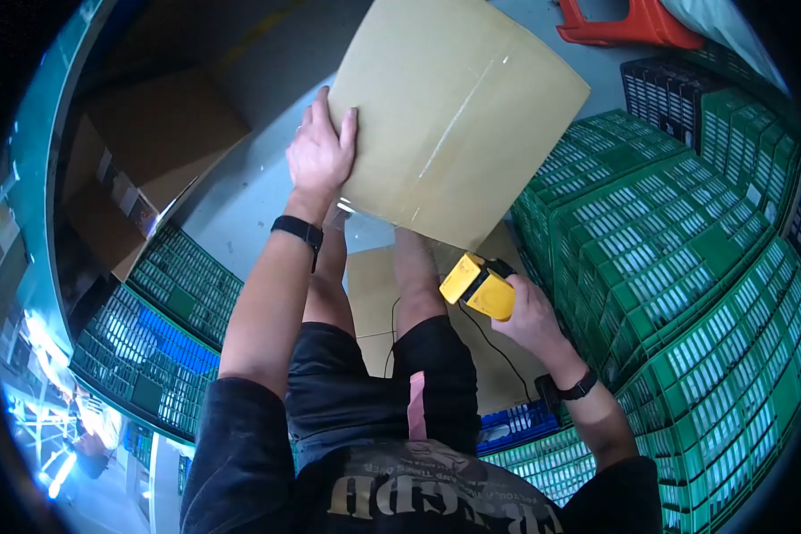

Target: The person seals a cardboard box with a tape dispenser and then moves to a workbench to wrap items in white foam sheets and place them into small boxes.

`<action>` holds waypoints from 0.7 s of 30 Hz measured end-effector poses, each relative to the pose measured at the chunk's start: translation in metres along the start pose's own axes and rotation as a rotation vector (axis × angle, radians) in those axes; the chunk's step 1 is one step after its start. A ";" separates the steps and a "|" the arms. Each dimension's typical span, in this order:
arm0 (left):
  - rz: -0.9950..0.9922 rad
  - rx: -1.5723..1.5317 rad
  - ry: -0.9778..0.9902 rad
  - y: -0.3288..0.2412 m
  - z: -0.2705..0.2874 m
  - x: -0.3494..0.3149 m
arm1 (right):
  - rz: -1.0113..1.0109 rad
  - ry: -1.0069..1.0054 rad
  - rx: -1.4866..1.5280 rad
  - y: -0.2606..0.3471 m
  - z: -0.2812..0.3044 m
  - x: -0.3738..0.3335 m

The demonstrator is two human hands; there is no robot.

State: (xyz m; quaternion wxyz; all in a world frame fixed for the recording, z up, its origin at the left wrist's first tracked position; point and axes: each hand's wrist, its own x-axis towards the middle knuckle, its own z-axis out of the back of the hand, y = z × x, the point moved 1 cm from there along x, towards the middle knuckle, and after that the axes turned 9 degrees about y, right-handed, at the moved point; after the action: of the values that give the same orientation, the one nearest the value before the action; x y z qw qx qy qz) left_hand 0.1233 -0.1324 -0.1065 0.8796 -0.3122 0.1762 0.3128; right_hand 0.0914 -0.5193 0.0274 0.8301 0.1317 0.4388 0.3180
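A brown cardboard box stands tilted in front of me, a pale line of tape running along the seam of its broad face. My left hand holds the box by its left edge, thumb apart from the fingers. Clear film, probably tape, shows at the box's lower left edge. In my right hand, the fingers are wrapped round a yellow and black tape dispenser. It is just below the box's lower right corner, apart from the broad face. Part of its grip is hidden by my fingers.
Green plastic crates are stacked close on my right; more green crates stand on the left. An open cardboard box lies at the far left. Flat cardboard and a thin dark cord are below. A red plastic object lies beyond.
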 end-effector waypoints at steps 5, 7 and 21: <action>-0.042 0.037 -0.009 0.001 -0.006 0.000 | 0.068 -0.086 -0.011 -0.011 -0.004 -0.009; -0.045 0.043 -0.023 0.001 -0.007 -0.001 | 0.042 -0.041 0.016 -0.017 -0.006 -0.011; -0.047 0.124 -0.057 0.006 -0.013 0.002 | 0.019 0.033 0.090 -0.043 -0.007 -0.019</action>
State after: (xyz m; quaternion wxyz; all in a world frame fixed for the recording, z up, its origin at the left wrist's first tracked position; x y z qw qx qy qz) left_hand 0.1198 -0.1361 -0.1198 0.9090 -0.2521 0.1626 0.2894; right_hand 0.0959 -0.5647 0.0143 0.8128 0.1679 0.4650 0.3080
